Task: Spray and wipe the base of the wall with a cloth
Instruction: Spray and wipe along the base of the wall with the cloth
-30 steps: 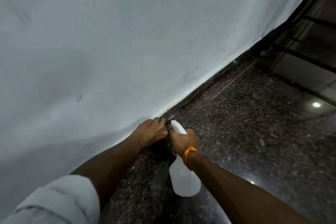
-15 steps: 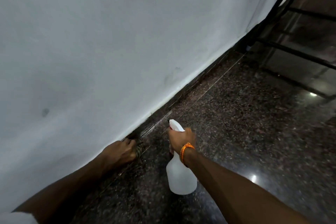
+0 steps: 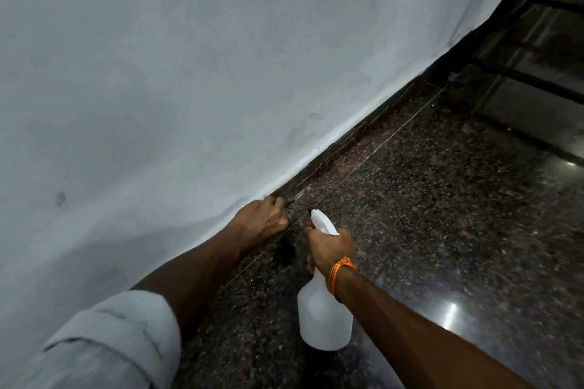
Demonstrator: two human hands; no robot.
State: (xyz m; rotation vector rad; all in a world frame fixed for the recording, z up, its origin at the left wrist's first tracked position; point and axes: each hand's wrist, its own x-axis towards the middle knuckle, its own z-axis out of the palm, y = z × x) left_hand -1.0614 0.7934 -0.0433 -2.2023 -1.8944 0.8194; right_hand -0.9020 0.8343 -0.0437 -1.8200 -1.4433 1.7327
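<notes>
The base of the wall (image 3: 331, 148) is a dark skirting strip that runs where the white wall (image 3: 189, 73) meets the speckled stone floor (image 3: 442, 230). The left hand (image 3: 262, 221) is pressed against this strip. Its fingers (image 3: 278, 204) are curled tight round a dark cloth (image 3: 286, 251), of which only a frayed bunch shows under the hand. Just out from the strip, beside the left hand, the right hand (image 3: 331, 249) holds a white spray bottle (image 3: 324, 316) by its neck, fingers wrapped round it. The trigger finger is hidden, so I cannot tell whether it is squeezing. The nozzle (image 3: 317, 219) points along the strip, past the left hand toward the stretch farther on. An orange wristband (image 3: 341, 267) sits on the right wrist and a pale rolled sleeve (image 3: 120, 335) on the left arm. A black railing (image 3: 518, 76) stands at the far end of the strip.

The step in hand looks like wiping, with the spray ready for the next stretch. To do it well, the cloth should be pushed firmly into the corner where strip meets floor, where dirt tends to gather, and drawn along the strip in one direction with overlapping strokes. The spray is best aimed low at the strip, not at the painted wall above, which may mark. A fresh fold of cloth would help once this one is soiled.
</notes>
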